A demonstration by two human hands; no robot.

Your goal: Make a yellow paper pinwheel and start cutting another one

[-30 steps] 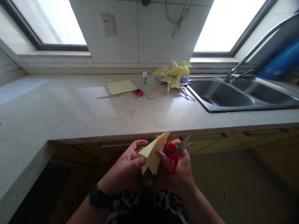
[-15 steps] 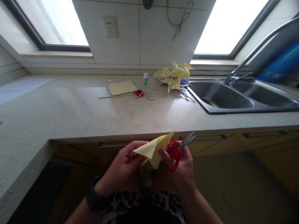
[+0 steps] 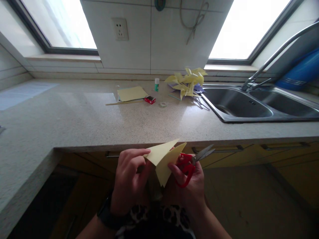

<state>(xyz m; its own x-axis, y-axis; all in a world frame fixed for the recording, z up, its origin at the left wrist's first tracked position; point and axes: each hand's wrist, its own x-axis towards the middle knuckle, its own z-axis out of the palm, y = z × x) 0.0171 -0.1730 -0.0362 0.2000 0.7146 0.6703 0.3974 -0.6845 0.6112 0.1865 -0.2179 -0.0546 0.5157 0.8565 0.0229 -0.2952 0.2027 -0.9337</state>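
Observation:
A cut sheet of yellow paper (image 3: 163, 154) with pointed flaps is held between my two hands, in front of the counter edge. My left hand (image 3: 131, 176) pinches its left corner between thumb and fingers. With thumb and fingers closed, my right hand (image 3: 191, 186) grips the paper's right side. The same hand also carries red-handled scissors (image 3: 186, 169), their blades pointing up and to the right, slightly apart. The right fingers behind the paper are partly hidden.
Along the back of the counter (image 3: 99, 126) lie yellow sheets (image 3: 132, 94), a thin stick (image 3: 124, 103), a small red box (image 3: 150, 100), a glue stick (image 3: 156, 85) and a tape roll (image 3: 163, 104). Yellow paper pinwheels (image 3: 188, 81) are piled beside the steel sink (image 3: 236, 103).
My left hand has shifted its hold to the paper's left corner, and the flaps have spread further apart. The right hand still holds paper and scissors.

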